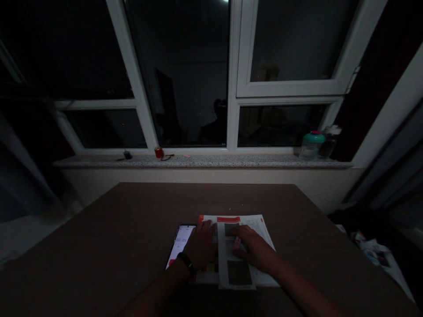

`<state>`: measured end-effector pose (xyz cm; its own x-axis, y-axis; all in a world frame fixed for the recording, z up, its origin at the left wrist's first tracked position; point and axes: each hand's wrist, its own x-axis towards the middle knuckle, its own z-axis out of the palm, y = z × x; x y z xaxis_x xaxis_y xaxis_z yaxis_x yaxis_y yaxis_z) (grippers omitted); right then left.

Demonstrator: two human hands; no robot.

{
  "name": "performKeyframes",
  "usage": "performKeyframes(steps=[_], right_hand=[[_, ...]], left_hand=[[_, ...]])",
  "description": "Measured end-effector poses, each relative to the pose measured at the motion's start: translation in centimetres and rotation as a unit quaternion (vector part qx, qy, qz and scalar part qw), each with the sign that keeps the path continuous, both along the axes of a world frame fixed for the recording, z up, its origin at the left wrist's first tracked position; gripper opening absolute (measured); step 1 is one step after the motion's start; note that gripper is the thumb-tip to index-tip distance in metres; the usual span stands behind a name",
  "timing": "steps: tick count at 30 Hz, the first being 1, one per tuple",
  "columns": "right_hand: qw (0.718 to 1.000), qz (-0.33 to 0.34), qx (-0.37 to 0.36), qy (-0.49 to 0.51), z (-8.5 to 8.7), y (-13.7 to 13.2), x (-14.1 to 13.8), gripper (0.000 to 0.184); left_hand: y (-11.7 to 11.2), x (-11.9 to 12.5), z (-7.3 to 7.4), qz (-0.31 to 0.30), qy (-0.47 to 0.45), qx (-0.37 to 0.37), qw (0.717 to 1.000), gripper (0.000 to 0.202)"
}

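My left hand [202,244], with a dark band at the wrist, lies over the left part of a printed booklet or sheet [264,233], fingers stretched out and pressing down. A narrower paper strip [223,273] with dark picture blocks rests on top of it. My right hand [254,248] is over this strip, its thumb and fingers closed around a small pink object [237,245] whose kind I cannot make out. Just left of my left hand is a phone [178,242] with a lit screen showing digits, partly hidden by that hand.
The brown table [132,229] ends before a granite window sill [211,161]. On the sill stand a small dark bottle [127,154], a red-orange jar [159,152], a teal-lidded container [311,145] and a clear bottle [328,143]. Papers [373,251] lie beyond the table's right edge.
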<state>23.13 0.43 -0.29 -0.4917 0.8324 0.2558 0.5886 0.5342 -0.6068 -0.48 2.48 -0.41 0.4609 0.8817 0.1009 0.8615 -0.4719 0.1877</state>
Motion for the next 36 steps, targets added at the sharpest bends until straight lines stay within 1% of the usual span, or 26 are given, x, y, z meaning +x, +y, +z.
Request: performKeyframes(steps=[2,4,6,9,11,14,18,19,20,22,25,30,33,35,36], right_hand=[[1.0,-0.003,-0.004,-0.001,0.0,0.0,0.0,0.047],[1.0,-0.003,-0.007,-0.002,0.1,0.0,0.0,0.047],[1.0,0.0,-0.009,-0.001,0.1,0.0,0.0,0.048],[1.0,0.005,-0.007,0.008,0.1,0.0,-0.1,0.053],[1.0,0.005,-0.002,0.013,0.0,-0.1,-0.1,0.052],[1.0,0.001,0.009,0.018,-0.4,0.2,0.0,0.046],[0.998,-0.034,0.042,0.045,-1.0,1.0,0.9,0.036],[0.997,-0.041,0.043,0.053,-1.0,1.2,1.3,0.036],[0.996,-0.049,0.035,0.064,-1.1,1.3,1.7,0.037],[0.996,-0.05,-0.003,0.071,-1.0,1.5,2.3,0.041],[0.997,-0.035,-0.043,0.045,-0.7,1.4,3.0,0.041],[0.999,0.004,-0.036,0.024,-0.5,1.3,3.6,0.038],[0.998,0.026,-0.061,0.003,-0.5,1.3,3.7,0.039],[0.997,0.026,-0.075,-0.013,-0.5,1.3,3.7,0.04],[0.997,0.014,-0.074,-0.014,-0.5,1.3,3.6,0.04]], left_hand=[[0.1,0.0,-0.1,-0.003,-0.009,0.008,1.0,0.049],[0.0,0.2,0.1,-0.021,-0.026,0.025,0.999,0.043],[-0.5,0.5,0.4,-0.059,-0.043,0.034,0.997,0.039],[-1.4,1.1,1.3,-0.118,-0.063,0.016,0.991,0.035],[-1.9,1.4,1.7,-0.144,-0.064,-0.004,0.988,0.041],[-2.2,1.5,2.0,-0.155,-0.052,-0.018,0.986,0.049],[-2.1,1.5,1.6,-0.159,-0.024,-0.01,0.987,0.056],[-2.1,1.5,1.5,-0.16,-0.017,-0.009,0.987,0.057],[-2.2,1.5,1.5,-0.16,-0.011,-0.01,0.987,0.058],[-2.3,1.5,1.5,-0.16,-0.003,-0.014,0.987,0.061],[-2.6,1.6,1.8,-0.163,0.003,-0.019,0.986,0.067],[-2.7,1.6,2.0,-0.159,0.008,-0.03,0.987,0.07],[-2.7,1.7,2.1,-0.158,-0.001,-0.038,0.987,0.069],[-2.7,1.7,2.1,-0.156,-0.003,-0.043,0.987,0.069],[-2.7,1.7,2.2,-0.156,-0.001,-0.045,0.987,0.07]])
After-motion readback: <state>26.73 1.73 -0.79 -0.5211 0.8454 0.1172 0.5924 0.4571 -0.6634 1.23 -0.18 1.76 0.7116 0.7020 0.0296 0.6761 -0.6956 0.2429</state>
